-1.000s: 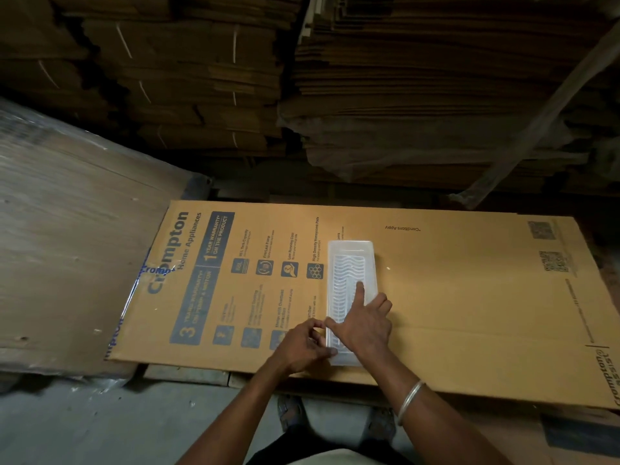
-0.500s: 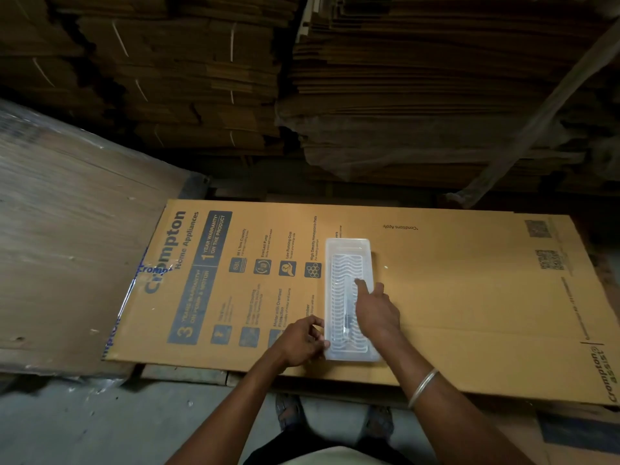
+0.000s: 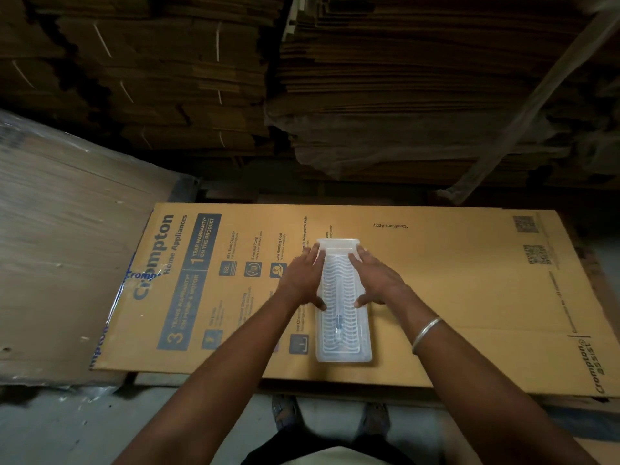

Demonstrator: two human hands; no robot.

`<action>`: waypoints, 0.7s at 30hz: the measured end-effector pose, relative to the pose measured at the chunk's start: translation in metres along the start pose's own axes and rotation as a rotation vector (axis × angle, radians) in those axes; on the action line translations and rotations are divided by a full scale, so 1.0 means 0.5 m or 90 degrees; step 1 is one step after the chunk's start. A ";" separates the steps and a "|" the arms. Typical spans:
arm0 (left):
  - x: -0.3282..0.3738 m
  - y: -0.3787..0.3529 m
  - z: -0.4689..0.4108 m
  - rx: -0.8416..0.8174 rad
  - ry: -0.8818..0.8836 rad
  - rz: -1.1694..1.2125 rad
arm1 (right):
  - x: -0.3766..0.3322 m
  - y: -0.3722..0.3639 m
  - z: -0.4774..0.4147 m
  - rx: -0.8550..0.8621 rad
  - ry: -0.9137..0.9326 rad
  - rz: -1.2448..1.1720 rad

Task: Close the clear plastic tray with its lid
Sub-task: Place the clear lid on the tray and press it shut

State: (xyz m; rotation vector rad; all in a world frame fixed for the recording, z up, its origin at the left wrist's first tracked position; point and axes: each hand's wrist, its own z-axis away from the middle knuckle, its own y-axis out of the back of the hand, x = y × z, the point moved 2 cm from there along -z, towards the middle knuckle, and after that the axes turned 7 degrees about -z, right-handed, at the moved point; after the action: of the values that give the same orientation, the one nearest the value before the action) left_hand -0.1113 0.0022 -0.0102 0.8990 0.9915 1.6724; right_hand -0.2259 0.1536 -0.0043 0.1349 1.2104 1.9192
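Right now your clear plastic tray (image 3: pixel 342 317) lies flat near the middle of a flattened printed carton (image 3: pixel 453 297), its long axis running from near to far, one short end toward you and the other pointing at the stacks of cardboard (image 3: pixel 419 95) at the back. Its ribbed lid (image 3: pixel 339 286) sits on top, and a dark slender item shows through it, too blurred to name. The carton rests on a low platform, with a plastic-wrapped board (image 3: pixel 60 246) on the left and bare floor (image 3: pixel 100 427) nearest you. Your left hand (image 3: pixel 303 278) and right hand (image 3: pixel 377 280) are spread open, palms down, one on each long edge of the far half; fingers reach toward the far corners, thumbs press on the lid. A metal bangle (image 3: pixel 425 333) circles your right wrist.
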 end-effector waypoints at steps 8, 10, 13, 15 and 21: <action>-0.006 0.009 -0.076 -0.095 -0.015 -0.110 | 0.000 0.010 -0.034 -0.029 0.005 0.013; -0.007 0.011 -0.074 -0.097 -0.023 -0.098 | -0.001 0.009 -0.035 -0.026 0.007 0.012; -0.007 0.012 -0.071 -0.090 -0.032 -0.086 | 0.001 0.008 -0.038 -0.029 0.009 0.008; -0.007 0.013 -0.070 -0.080 -0.036 -0.073 | 0.003 0.006 -0.041 -0.026 0.008 0.005; -0.026 0.030 -0.067 -0.069 -0.033 -0.002 | 0.004 0.019 -0.051 -0.030 0.026 0.031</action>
State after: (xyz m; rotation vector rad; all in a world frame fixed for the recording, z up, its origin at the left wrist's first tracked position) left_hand -0.1432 -0.0200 -0.0115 0.8641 0.8589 1.6762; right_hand -0.2451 0.1357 -0.0110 0.1010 1.1981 1.9994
